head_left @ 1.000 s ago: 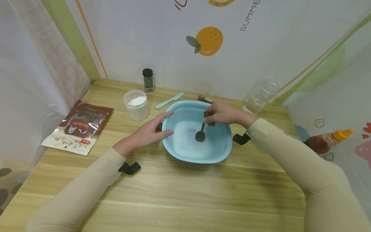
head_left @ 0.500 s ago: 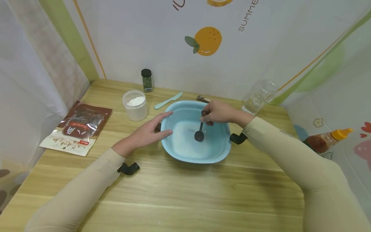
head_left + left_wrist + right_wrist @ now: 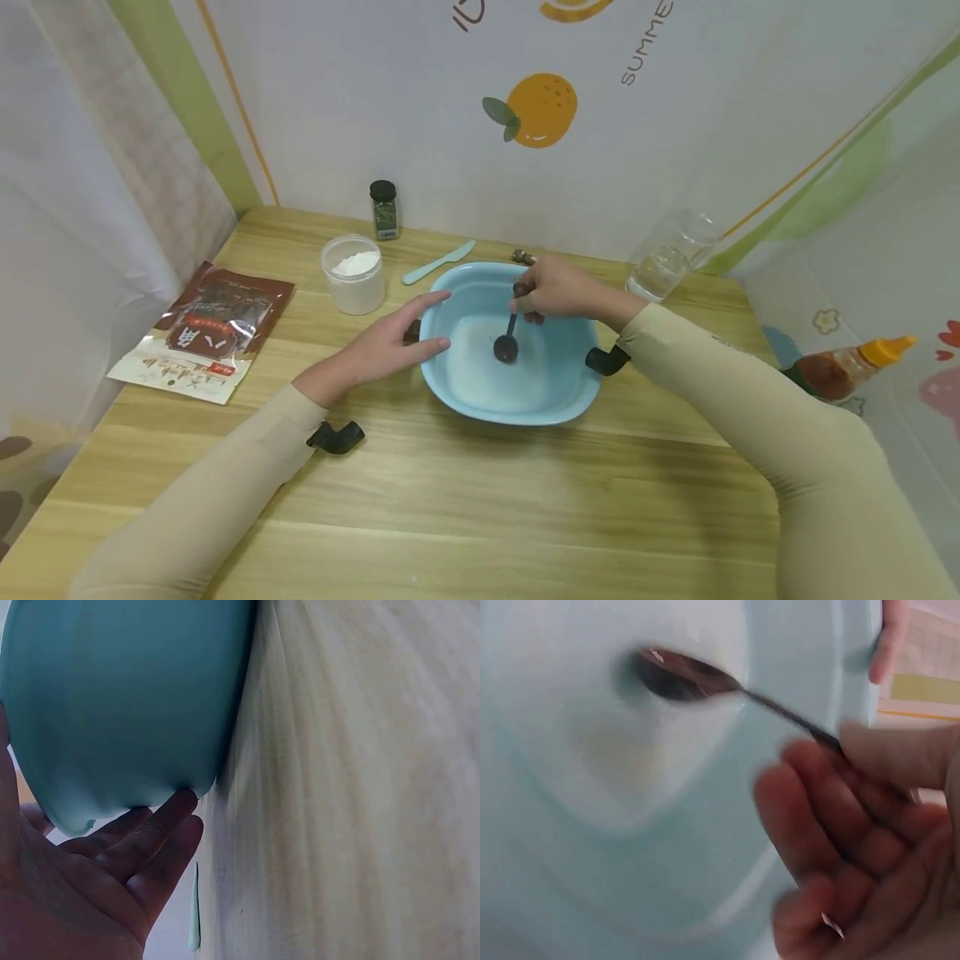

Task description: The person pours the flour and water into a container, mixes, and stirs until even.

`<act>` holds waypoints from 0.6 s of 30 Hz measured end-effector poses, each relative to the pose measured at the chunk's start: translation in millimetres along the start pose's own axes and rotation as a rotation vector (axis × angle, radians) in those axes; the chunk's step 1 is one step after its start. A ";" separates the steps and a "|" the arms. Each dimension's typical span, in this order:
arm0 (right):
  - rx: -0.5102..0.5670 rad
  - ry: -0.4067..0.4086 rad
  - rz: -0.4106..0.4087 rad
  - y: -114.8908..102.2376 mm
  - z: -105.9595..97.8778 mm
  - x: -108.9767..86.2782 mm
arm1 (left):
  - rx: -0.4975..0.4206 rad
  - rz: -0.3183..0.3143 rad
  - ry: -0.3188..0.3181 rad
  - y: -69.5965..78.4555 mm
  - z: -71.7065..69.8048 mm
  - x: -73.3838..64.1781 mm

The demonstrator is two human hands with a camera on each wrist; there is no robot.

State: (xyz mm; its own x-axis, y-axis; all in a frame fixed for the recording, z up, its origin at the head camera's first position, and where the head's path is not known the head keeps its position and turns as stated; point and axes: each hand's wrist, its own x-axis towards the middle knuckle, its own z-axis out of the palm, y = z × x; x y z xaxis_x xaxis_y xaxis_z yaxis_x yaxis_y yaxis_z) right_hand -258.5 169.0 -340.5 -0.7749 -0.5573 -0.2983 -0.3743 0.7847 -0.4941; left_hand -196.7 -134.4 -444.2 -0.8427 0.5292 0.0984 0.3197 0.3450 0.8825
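In the head view a light blue basin (image 3: pixel 487 400) with rounded corners sits mid-table, a cloudy whitish liquid (image 3: pixel 480 375) in its bottom. My right hand (image 3: pixel 558 287) reaches over its far right side and pinches a dark spoon (image 3: pixel 506 348) by the handle. The spoon's bowl points down into the liquid, left of the basin's middle. The right wrist view has the spoon blurred, with thumb and fingers around its handle. My left hand (image 3: pixel 386 343) rests against the basin's left end, thumb and index finger at the rim. In the left wrist view, nearly straight fingers (image 3: pixel 154 844) touch the basin's outer wall.
Left of the basin stand a tub of white powder (image 3: pixel 352 279), a small black-capped jar (image 3: pixel 384 210) and a brown-and-white food packet (image 3: pixel 206 329). A pale blue spreader (image 3: pixel 438 262) lies behind. At right are a glass of water (image 3: pixel 660 267) and a yellow-capped sauce bottle (image 3: pixel 840 371).
The right hand and spoon have shifted left across the basin, the spoon's bowl moving through the liquid. The left hand stays at the basin's left end.
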 end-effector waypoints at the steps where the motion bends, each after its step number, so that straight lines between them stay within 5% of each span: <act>1: 0.002 -0.033 -0.015 -0.2 0.9 0.0 | -0.001 0.002 -0.002 0.3 0.0 0.0; 5: 0.026 -0.146 -0.097 -6.9 6.7 4.2 | 0.005 0.005 0.007 0.5 -0.1 -0.7; 12: 0.042 0.017 0.015 -4.5 2.4 2.2 | -0.013 0.007 -0.005 -0.7 1.8 -0.4; 18: 0.044 -0.090 -0.042 -2.6 3.7 -2.2 | -0.001 0.009 0.001 1.2 1.6 0.6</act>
State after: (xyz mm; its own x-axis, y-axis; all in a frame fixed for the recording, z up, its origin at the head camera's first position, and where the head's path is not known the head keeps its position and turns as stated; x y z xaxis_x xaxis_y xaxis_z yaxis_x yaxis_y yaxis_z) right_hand -254.0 167.2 -341.6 -0.7091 -0.6132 -0.3479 -0.3809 0.7485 -0.5428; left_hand -196.1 -132.4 -443.8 -0.8403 0.5316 0.1066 0.3267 0.3397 0.8820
